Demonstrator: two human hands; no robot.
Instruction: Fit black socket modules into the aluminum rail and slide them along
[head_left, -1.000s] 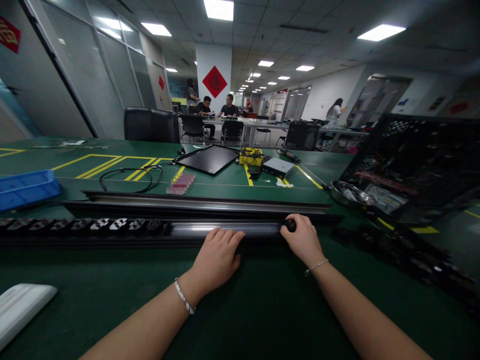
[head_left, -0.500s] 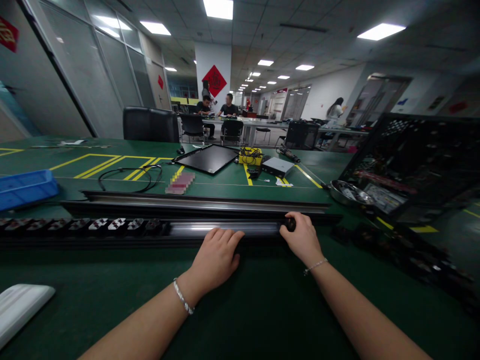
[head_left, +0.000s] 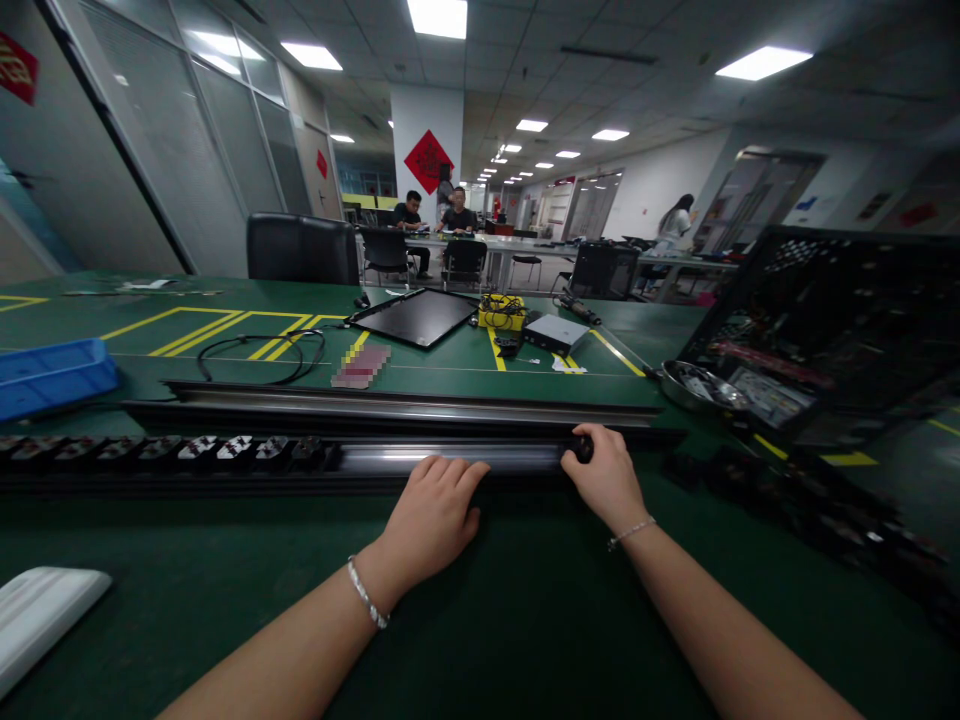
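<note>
A long black rail (head_left: 450,458) with a shiny metal groove lies across the green table in front of me. Several small black-and-white parts (head_left: 217,447) sit in a row in its left half. My left hand (head_left: 435,515) rests on the rail's near edge, fingers stretched flat over it. My right hand (head_left: 606,478) is closed on a small black part (head_left: 581,449) at the right end of the groove. A second long rail (head_left: 390,400) lies just behind the first.
A blue tray (head_left: 52,375) and a white object (head_left: 41,610) lie at the left. A black cable (head_left: 262,355), a black panel (head_left: 420,317), a yellow box (head_left: 501,312), a metal dish (head_left: 697,388) and a black computer case (head_left: 832,340) stand beyond. People sit at far tables.
Both hands have stayed where they were. A person in the background walked to the right behind the seated people.
</note>
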